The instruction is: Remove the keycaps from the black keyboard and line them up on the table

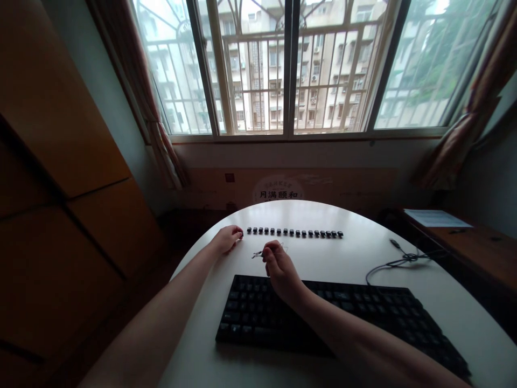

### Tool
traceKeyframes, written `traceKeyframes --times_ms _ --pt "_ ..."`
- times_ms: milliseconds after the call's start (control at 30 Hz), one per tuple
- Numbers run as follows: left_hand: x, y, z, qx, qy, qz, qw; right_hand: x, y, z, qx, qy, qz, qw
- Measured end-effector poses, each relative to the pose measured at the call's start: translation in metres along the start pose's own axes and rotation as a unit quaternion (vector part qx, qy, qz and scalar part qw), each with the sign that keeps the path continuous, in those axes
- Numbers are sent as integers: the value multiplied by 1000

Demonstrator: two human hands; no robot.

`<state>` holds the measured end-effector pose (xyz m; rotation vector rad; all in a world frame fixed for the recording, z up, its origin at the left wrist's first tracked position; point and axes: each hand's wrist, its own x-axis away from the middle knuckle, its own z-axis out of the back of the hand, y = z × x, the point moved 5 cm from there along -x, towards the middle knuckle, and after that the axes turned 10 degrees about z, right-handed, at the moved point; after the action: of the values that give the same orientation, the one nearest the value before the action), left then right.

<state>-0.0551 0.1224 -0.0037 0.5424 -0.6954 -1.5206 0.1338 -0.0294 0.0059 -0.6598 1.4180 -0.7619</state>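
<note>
Nearest me, the keyboard [256,312] lies below my right hand [280,267], closed round a wire tool [257,254]. Farther left, my left hand [227,239] pinches a keycap [242,234] beside the keycap row [298,233] (spaced, probably, for easy picking).

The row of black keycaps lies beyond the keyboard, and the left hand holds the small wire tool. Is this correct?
Not quite: the head view shows the right hand, not the left hand, holding the small wire tool. The rest stands.
</note>
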Motion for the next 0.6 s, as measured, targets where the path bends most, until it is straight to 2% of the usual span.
traceKeyframes --times_ms 333,600 --pt "6 9 2 -106 62 -146 982 1 -10 -4 15 -26 9 999" --pt "1 7 -6 -165 75 -164 970 0 -16 -3 50 -39 20 998"
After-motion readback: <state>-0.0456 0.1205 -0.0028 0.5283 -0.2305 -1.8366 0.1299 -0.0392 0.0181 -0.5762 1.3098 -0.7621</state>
